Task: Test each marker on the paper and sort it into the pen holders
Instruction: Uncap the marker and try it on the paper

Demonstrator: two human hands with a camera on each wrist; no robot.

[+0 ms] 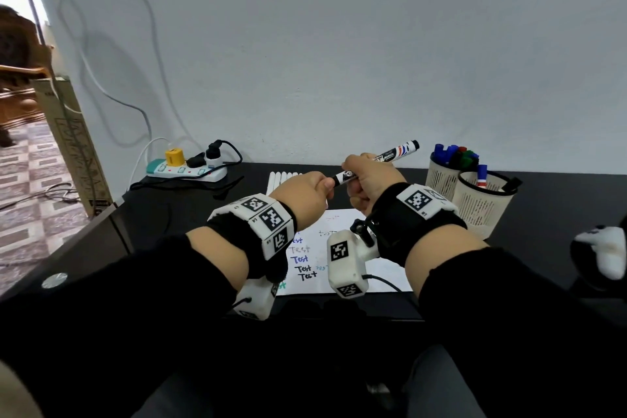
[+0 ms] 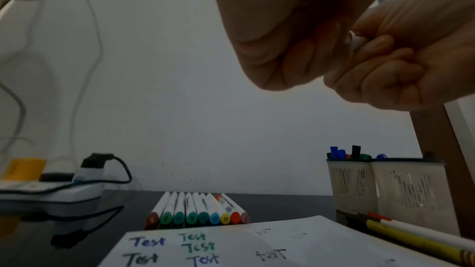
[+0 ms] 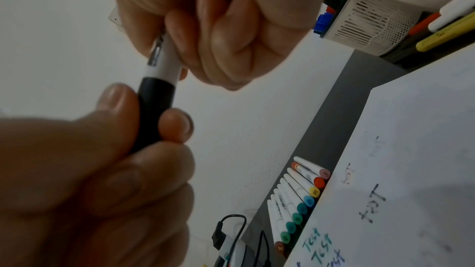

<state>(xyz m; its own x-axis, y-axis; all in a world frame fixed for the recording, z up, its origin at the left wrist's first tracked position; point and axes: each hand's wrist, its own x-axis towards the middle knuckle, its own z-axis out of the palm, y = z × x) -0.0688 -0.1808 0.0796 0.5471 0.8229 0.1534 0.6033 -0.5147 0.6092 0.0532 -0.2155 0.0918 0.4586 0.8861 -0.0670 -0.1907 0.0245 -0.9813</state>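
Black cap (image 3: 154, 113) sits pinched in your left hand (image 1: 307, 195); your right hand (image 1: 368, 176) grips the marker (image 1: 393, 155) barrel above the paper (image 1: 383, 268). Rightward, two pen holders (image 1: 475, 193) stand on the table (image 1: 559, 207).

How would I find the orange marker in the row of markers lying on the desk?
Look at the black desk and find the white paper with "Test" written on it. Just past its far edge lies a row of white markers with coloured ends. The orange marker is second from the right, between a yellow end and a pink end.
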